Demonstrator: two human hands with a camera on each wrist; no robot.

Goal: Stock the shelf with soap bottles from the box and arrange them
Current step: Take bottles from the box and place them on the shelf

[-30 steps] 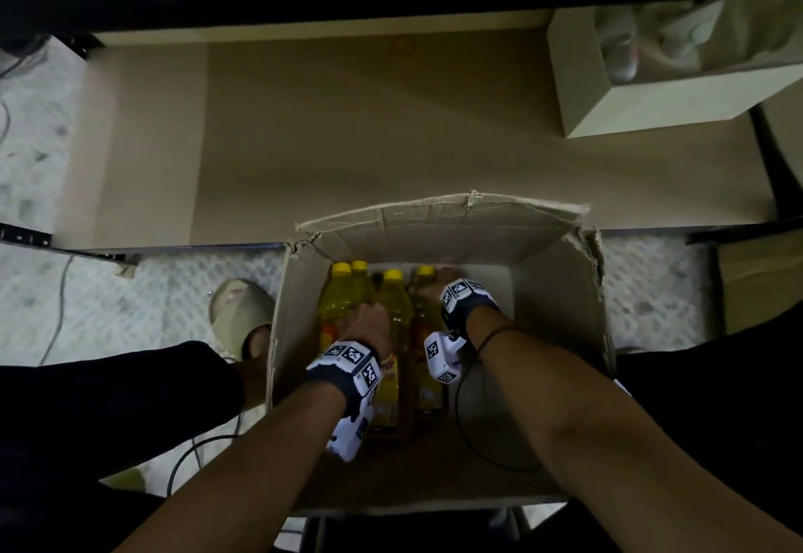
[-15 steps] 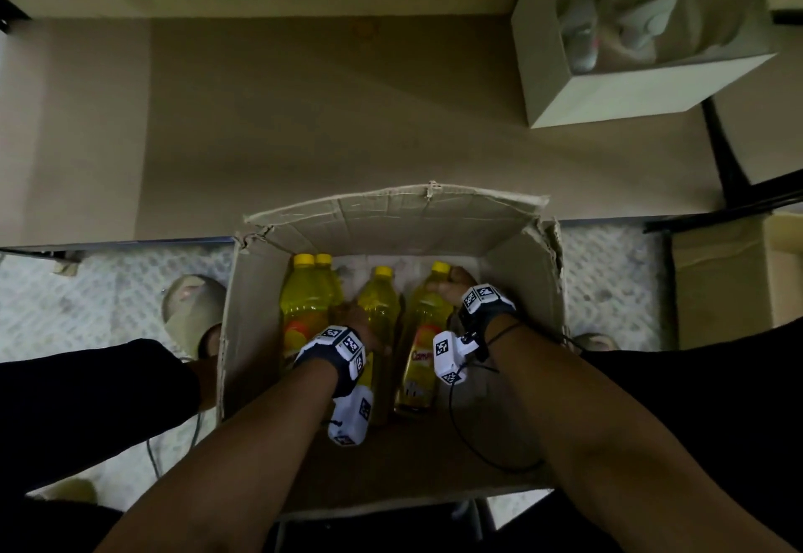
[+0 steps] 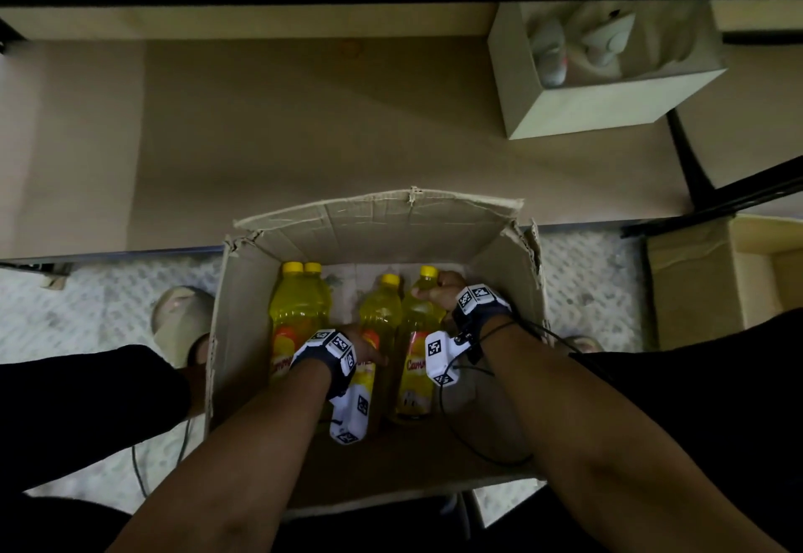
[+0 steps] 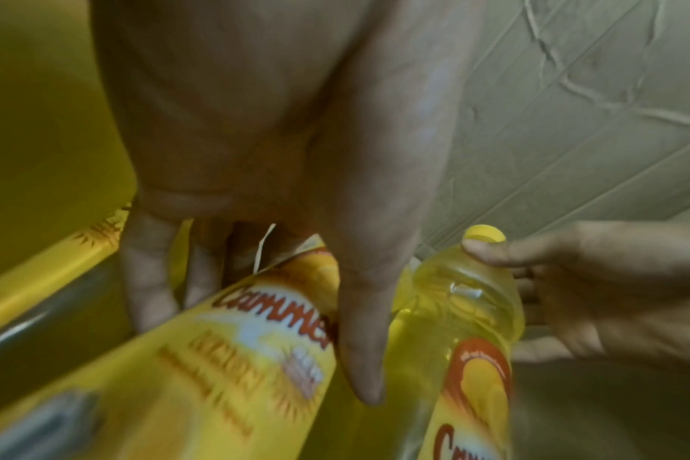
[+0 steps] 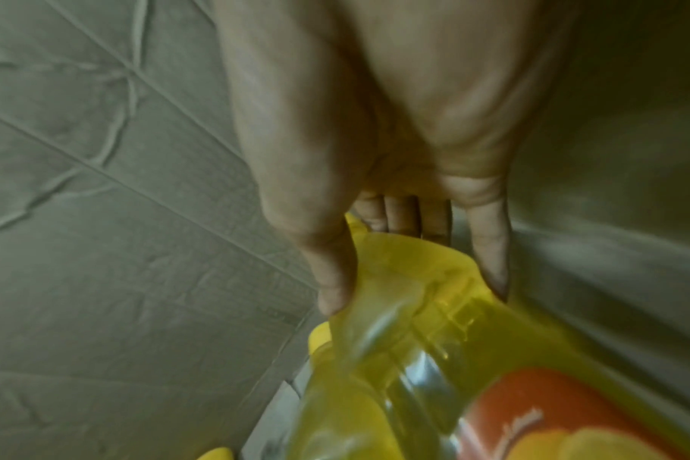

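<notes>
Yellow soap bottles are seen standing inside an open cardboard box [image 3: 260, 335] on the floor, at 6 o'clock of the head view. Two bottles [image 3: 297, 313] stand pressed together at the box's 9 o'clock side; two more stand side by side toward the middle. The right hand [image 3: 439, 292] is clamped on the neck of the right middle bottle [image 3: 417, 335], thumb just below the yellow cap, fingers curled round the far side, as confirmed in the right wrist view [image 5: 394, 155]. The left hand [image 3: 365, 346] is wrapped round the labelled body of the left middle bottle [image 3: 378, 313]; in the left wrist view [image 4: 276, 155] the thumb is laid along the label and fingers are curled behind the bottle, so it is gripped. A brown shelf board [image 3: 304, 140] is seen at 12 o'clock beyond the box, bare of yellow bottles. A pale carton [image 3: 586, 114] holding whitish items sits on the shelf at 1 o'clock. Another cardboard box [image 3: 695, 283] is seen at 3 o'clock. A sandalled foot [image 3: 182, 313] is placed on the floor at the box's 9 o'clock side.
</notes>
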